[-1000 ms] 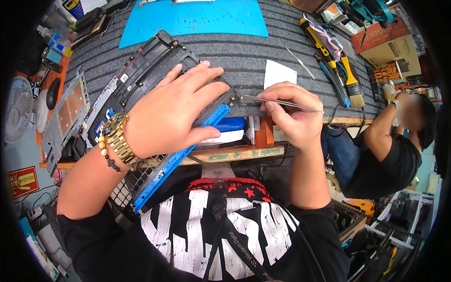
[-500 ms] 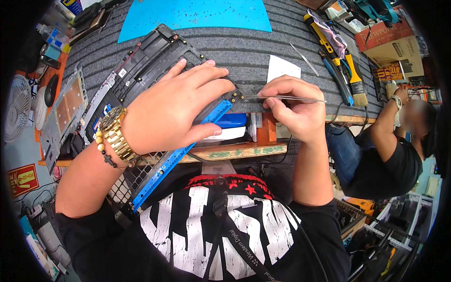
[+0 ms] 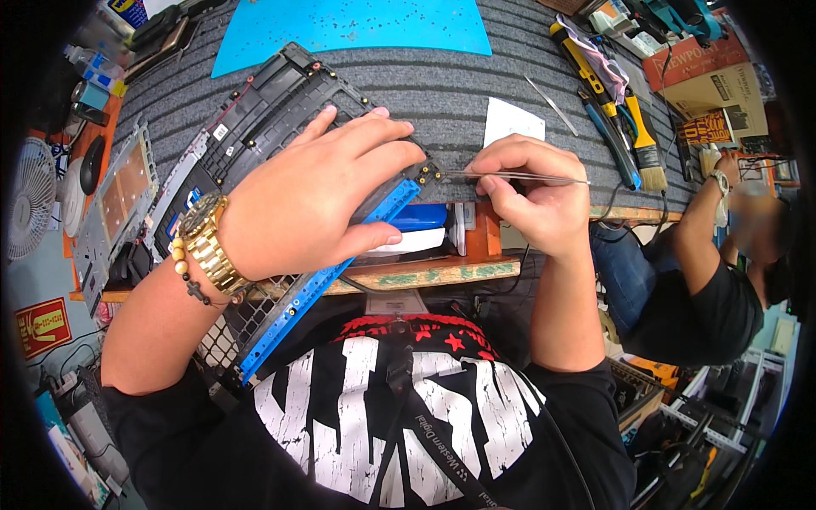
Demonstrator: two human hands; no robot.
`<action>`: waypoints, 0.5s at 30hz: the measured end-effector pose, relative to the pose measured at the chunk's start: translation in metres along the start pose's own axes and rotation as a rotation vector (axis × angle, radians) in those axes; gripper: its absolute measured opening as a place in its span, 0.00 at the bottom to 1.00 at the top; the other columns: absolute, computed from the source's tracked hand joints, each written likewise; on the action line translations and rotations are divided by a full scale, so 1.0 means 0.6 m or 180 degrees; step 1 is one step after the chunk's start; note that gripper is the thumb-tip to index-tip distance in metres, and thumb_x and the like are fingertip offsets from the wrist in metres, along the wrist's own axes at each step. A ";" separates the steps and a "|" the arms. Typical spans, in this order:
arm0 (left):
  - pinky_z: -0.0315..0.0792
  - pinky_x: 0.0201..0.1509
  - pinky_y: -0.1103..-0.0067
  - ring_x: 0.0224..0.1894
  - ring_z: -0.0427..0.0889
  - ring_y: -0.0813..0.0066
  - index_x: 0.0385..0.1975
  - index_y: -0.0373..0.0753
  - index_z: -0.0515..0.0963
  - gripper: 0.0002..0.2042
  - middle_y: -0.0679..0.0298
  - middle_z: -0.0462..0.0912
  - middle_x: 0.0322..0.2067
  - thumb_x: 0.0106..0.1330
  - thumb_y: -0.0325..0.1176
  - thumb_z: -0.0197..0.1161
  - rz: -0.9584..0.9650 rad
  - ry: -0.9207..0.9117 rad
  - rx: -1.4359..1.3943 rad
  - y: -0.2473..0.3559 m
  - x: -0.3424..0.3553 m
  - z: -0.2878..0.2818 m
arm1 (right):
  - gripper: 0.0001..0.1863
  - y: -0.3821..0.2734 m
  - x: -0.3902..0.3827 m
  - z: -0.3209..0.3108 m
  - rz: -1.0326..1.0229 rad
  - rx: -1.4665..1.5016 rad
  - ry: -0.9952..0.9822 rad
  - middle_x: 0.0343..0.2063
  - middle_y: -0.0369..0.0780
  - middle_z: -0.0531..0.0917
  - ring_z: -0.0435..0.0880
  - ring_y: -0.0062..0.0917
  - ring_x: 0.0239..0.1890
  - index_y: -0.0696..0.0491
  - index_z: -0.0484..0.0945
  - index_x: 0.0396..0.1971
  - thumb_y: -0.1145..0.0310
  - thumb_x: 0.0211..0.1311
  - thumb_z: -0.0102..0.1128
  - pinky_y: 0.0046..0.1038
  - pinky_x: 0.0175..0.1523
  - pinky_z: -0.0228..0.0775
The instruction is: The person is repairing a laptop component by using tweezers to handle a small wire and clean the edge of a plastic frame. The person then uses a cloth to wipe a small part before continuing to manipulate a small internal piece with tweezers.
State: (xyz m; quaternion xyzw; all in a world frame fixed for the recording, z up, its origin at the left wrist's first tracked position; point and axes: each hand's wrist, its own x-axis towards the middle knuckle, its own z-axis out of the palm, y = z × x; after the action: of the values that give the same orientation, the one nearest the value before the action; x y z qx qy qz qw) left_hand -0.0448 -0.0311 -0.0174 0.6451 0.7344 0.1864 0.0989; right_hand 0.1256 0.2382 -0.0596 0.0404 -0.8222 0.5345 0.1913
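A black plastic laptop casing (image 3: pixel 285 106) with brass screw inserts lies slanted over the table's near edge. Along its near side runs a bright blue strip (image 3: pixel 293 311). My left hand (image 3: pixel 327 191) rests flat on the casing with its fingers spread, covering part of it. In my right hand (image 3: pixel 537 197), thin metal tweezers (image 3: pixel 561 178) are pinched between thumb and fingers. Their tips point left to the casing's right corner, beside the brass inserts. At this size I cannot tell whether the tips touch it or grip anything.
A blue mat (image 3: pixel 348 34) dotted with small dark bits lies at the back. White paper (image 3: pixel 510 119) and a thin metal tool (image 3: pixel 551 106) sit beyond my right hand. Brush (image 3: pixel 648 153) and cutters lie farther right. A metal panel (image 3: pixel 119 208) leans left. A person (image 3: pixel 705 272) sits at right.
Both my hands, the tweezers and the casing hold almost the same place. At the right, the other person's head and arm have shifted slightly downward in the picture.
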 end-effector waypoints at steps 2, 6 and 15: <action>0.58 0.87 0.41 0.85 0.67 0.44 0.73 0.44 0.77 0.35 0.51 0.74 0.78 0.66 0.44 0.81 0.0003 0.0000 -0.0007 0.000 0.000 0.001 | 0.07 0.001 0.000 0.000 -0.0071 -0.0072 0.0007 0.39 0.42 0.93 0.91 0.21 0.38 0.62 0.92 0.41 0.80 0.63 0.72 0.25 0.44 0.81; 0.57 0.87 0.41 0.85 0.67 0.43 0.73 0.43 0.77 0.35 0.50 0.74 0.78 0.66 0.44 0.81 -0.0002 0.0000 -0.0019 -0.001 -0.001 0.003 | 0.07 -0.001 0.000 0.001 0.0004 -0.0030 0.0005 0.38 0.42 0.93 0.91 0.22 0.38 0.62 0.92 0.41 0.80 0.63 0.73 0.25 0.44 0.81; 0.57 0.87 0.40 0.85 0.67 0.42 0.73 0.44 0.77 0.35 0.50 0.74 0.78 0.66 0.43 0.81 -0.0012 -0.0014 -0.0028 0.000 0.000 0.001 | 0.07 -0.001 -0.002 0.001 0.0015 -0.0032 0.0017 0.39 0.41 0.93 0.90 0.20 0.37 0.62 0.92 0.41 0.81 0.64 0.72 0.24 0.43 0.82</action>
State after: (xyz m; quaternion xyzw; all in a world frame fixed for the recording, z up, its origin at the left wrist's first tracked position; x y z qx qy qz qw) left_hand -0.0444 -0.0308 -0.0180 0.6438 0.7345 0.1880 0.1037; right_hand 0.1267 0.2371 -0.0597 0.0360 -0.8245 0.5310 0.1923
